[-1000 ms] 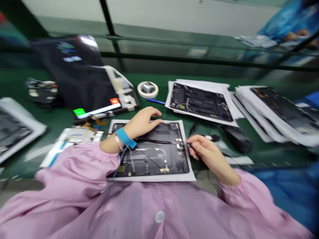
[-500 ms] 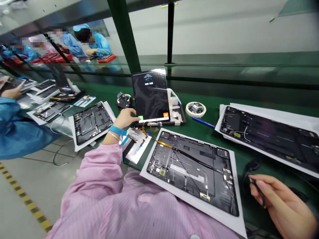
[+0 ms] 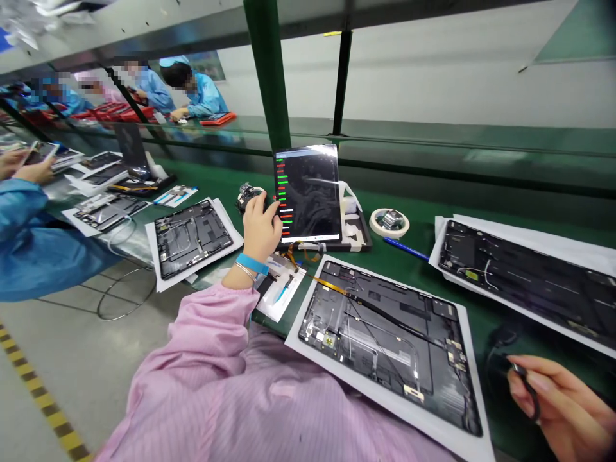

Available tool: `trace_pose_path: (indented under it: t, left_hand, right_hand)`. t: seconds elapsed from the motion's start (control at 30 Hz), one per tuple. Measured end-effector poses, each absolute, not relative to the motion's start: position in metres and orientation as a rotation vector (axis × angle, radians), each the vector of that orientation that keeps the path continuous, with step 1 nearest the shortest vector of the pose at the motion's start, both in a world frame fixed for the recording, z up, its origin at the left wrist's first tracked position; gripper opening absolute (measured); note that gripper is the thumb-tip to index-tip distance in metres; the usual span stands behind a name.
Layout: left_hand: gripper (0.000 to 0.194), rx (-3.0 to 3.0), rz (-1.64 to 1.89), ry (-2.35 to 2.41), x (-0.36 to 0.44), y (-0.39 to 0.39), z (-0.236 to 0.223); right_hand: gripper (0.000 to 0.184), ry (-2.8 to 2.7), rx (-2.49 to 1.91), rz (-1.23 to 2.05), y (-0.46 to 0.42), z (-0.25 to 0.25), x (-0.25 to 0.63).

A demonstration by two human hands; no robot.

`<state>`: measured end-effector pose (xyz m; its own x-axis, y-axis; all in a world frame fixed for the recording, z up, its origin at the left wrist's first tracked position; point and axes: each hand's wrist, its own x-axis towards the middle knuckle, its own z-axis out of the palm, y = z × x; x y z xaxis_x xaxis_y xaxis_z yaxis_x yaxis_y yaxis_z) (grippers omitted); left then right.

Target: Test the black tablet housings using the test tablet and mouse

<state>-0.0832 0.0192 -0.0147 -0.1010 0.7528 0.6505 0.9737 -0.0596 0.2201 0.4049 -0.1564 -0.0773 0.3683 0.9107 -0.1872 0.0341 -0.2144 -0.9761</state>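
A tablet screen [image 3: 310, 199] stands propped upright, showing short green, red and white lines down its left side. My left hand [image 3: 261, 224], a blue band on its wrist, is at the screen's lower left edge, fingers apart and holding nothing; whether a fingertip touches the glass I cannot tell. At the far right my right hand [image 3: 558, 391] pinches the end of a black cable [image 3: 532, 394]. Between my hands lies an opened tablet housing [image 3: 385, 340] on white sheeting, a flat ribbon cable [image 3: 332, 286] running from it toward a small circuit board [image 3: 279, 276].
Another housing [image 3: 529, 282] lies at right and one [image 3: 190, 237] at left. Behind the middle sit a tape roll [image 3: 389, 222] and a blue pen [image 3: 405, 248]. A co-worker's blue sleeve [image 3: 38, 237] is at far left. A green post [image 3: 269, 77] rises behind the screen.
My left hand has lifted from the screen's bottom edge to its left side. The display has changed from a small dialog to a list of coloured lines. My right hand still pinches the cable.
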Motion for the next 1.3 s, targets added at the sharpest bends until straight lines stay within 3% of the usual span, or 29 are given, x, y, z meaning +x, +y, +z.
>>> trace_pose_path:
  t: [0.2, 0.43, 0.57, 0.7, 0.8, 0.87, 0.93, 1.07, 1.3]
  left_hand:
    - [0.052, -1.983, -0.770, -1.914, -0.075, 0.025, -0.013]
    - [0.054, -1.904, -0.963, -1.919, -0.073, 0.017, -0.011]
    - [0.048, -1.906, -1.004, -1.904, -0.069, 0.012, -0.003]
    - [0.038, -2.208, -1.050, -1.800, -0.013, -0.012, 0.031]
    - [0.032, -2.771, -0.748, -1.600, 0.063, -0.037, 0.045]
    - [0.029, -3.026, -0.367, -1.398, 0.110, -0.044, 0.037]
    - [0.026, -3.084, -0.202, -1.231, 0.141, -0.043, 0.020]
    - [0.022, -2.961, -0.245, -1.256, 0.157, -0.033, -0.016]
    - [0.019, -2.989, -0.209, -1.194, 0.150, -0.013, -0.034]
  right_hand:
    - [0.033, -0.877, -1.532, 1.073, -0.157, -0.069, 0.398]
    - [0.021, -0.910, -1.541, 1.056, -0.161, -0.056, 0.386]
    - [0.024, -0.929, -1.528, 1.065, -0.161, -0.055, 0.389]
    - [0.033, -0.975, -1.540, 1.091, -0.157, -0.048, 0.391]
    - [0.042, -1.023, -1.584, 1.153, -0.152, -0.039, 0.386]
    - [0.047, -1.053, -1.642, 1.210, -0.151, -0.034, 0.381]
    - [0.050, -1.106, -1.701, 1.208, -0.156, -0.030, 0.375]
    - [0.048, -1.224, -1.749, 1.002, -0.169, -0.029, 0.361]
    - [0.025, -1.337, -1.744, 0.826, -0.162, -0.046, 0.358]
